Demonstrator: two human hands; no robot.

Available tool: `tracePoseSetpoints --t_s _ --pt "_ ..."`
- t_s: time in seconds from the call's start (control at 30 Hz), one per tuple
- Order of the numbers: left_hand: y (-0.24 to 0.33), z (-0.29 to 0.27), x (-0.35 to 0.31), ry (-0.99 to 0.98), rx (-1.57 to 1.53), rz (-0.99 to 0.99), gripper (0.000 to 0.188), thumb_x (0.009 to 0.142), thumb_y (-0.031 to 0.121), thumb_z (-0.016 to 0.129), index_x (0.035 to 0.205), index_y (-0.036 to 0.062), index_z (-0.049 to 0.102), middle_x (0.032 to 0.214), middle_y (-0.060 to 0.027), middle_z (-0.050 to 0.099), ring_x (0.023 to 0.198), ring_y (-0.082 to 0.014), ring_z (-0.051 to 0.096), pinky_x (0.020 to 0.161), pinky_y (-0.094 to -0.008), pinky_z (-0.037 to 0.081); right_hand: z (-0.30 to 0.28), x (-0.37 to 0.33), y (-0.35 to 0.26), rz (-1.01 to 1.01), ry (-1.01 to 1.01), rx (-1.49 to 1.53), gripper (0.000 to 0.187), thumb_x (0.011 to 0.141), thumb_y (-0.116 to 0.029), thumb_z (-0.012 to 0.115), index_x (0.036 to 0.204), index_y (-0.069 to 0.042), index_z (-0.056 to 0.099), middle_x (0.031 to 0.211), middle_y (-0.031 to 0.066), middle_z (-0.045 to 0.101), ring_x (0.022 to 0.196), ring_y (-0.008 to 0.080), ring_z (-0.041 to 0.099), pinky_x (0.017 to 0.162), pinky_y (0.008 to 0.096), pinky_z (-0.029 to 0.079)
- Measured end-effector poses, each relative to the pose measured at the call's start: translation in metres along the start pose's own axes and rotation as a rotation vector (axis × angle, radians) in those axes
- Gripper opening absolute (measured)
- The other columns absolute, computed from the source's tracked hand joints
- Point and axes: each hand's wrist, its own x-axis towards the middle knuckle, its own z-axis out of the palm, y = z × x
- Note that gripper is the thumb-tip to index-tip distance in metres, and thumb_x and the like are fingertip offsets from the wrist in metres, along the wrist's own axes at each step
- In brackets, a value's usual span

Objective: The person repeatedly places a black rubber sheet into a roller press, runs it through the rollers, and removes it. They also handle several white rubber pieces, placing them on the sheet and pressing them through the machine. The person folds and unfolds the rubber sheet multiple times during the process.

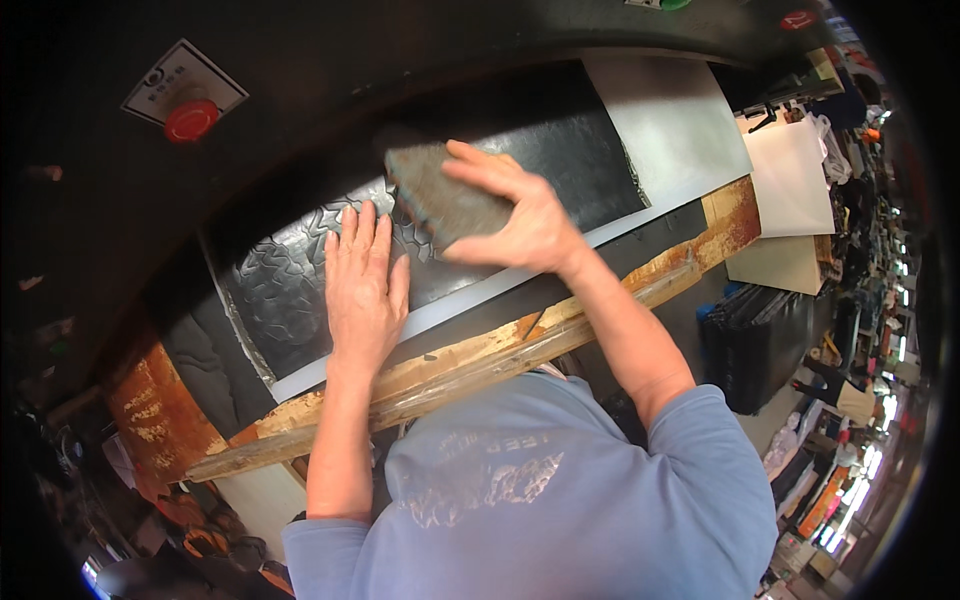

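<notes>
A shiny black sheet lies on a pale board. Curved, wavy outlines cover its left part. My left hand presses flat on the sheet, fingers stretched out and holding nothing. Just to its right, my right hand spans a worn grey-brown flat block with a dark, uneven edge, thumb on the near side and fingers on the far side. The block is over the middle of the sheet; whether it touches cannot be told. Motion blurs the hand and block slightly, and the block's underside is hidden.
A dark machine body rises beyond the sheet, with a red button at upper left. A worn wooden beam edges the table before me. At right stand pale boards and a black wrapped stack. Another person is farther right.
</notes>
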Motion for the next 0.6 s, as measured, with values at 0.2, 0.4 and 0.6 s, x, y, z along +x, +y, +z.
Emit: tracePoseSetpoints --t_s 0.2,0.4,0.6 --pt "-0.002 -0.012 -0.008 -0.035 0.021 -0.027 0.057 0.099 0.010 0.072 0.153 0.0029 0.057 0.166 -0.0168 0.049 0.158 -0.0387 0.041 0.129 -0.0577 0.031 -0.059 -0.015 0.011 0.031 0.163 0.276 0.082 0.067 -0.019 0.098 0.143 -0.005 0.070 0.156 0.0161 0.060 0.142 0.0303 0.058 0.120 0.0440 0.046" --pt "-0.004 -0.010 -0.009 -0.012 0.040 -0.012 0.056 0.098 0.009 0.073 0.151 0.0027 0.058 0.165 -0.0171 0.050 0.157 -0.0387 0.042 0.128 -0.0581 0.032 -0.055 -0.034 0.039 -0.225 0.123 -0.480 0.067 0.060 -0.024 0.097 0.123 -0.008 0.079 0.151 0.0145 0.064 0.134 0.0445 0.058 0.110 0.0516 0.053" --pt "-0.005 -0.010 -0.011 -0.011 0.049 -0.012 0.056 0.099 0.009 0.072 0.152 0.0027 0.057 0.165 -0.0174 0.051 0.157 -0.0389 0.041 0.128 -0.0585 0.031 -0.052 -0.034 0.045 -0.323 0.114 -0.461 0.065 0.059 -0.026 0.098 0.119 -0.009 0.080 0.145 0.0134 0.068 0.129 0.0460 0.061 0.106 0.0520 0.055"
